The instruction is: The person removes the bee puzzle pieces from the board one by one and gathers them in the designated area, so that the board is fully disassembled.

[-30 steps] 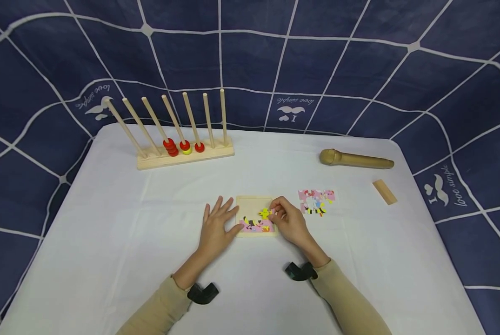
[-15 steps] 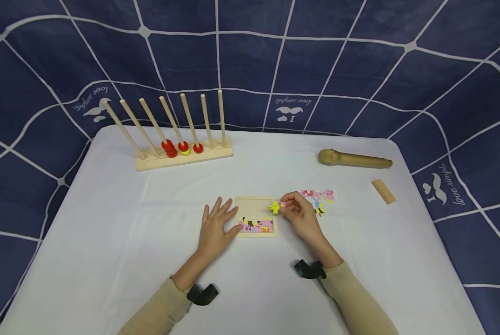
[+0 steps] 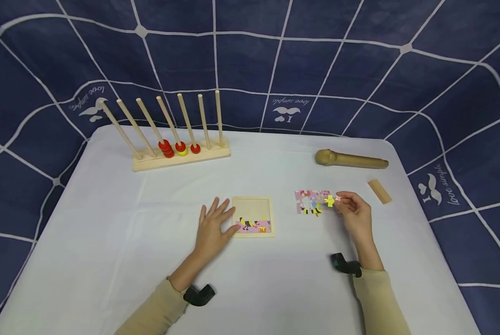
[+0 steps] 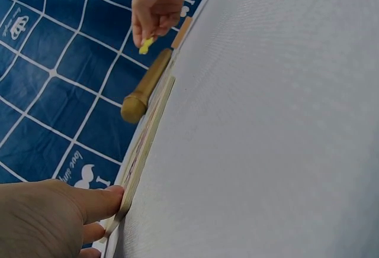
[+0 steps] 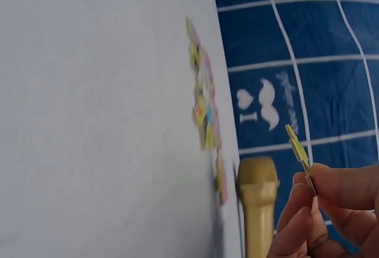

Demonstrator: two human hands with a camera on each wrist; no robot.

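A shallow wooden puzzle tray [image 3: 253,235] lies mid-table, its lower part holding a pink strip of puzzle pieces [image 3: 256,227] with a bee picture. My left hand [image 3: 213,232] rests at the tray's left side, fingers spread, with the thumb [image 4: 109,202] on the edge in the left wrist view. Between right thumb and fingers, my right hand [image 3: 355,216] pinches a yellow-and-pink puzzle piece [image 3: 329,201]; the right wrist view shows this piece [image 5: 298,148] edge-on, raised off the table. Several loose pink and yellow puzzle pieces [image 3: 308,202] lie just left of that hand.
At the back left stands a wooden peg rack [image 3: 183,160] with several upright rods and red and yellow beads. A brown toy microphone [image 3: 352,159] lies at the back right. Below it is a small wooden block [image 3: 379,191]. A dark blue curtain borders the table.
My right hand has carried the yellow puzzle piece from above the tray rightwards, past the loose pieces to their right side. My left hand has stayed at the tray.
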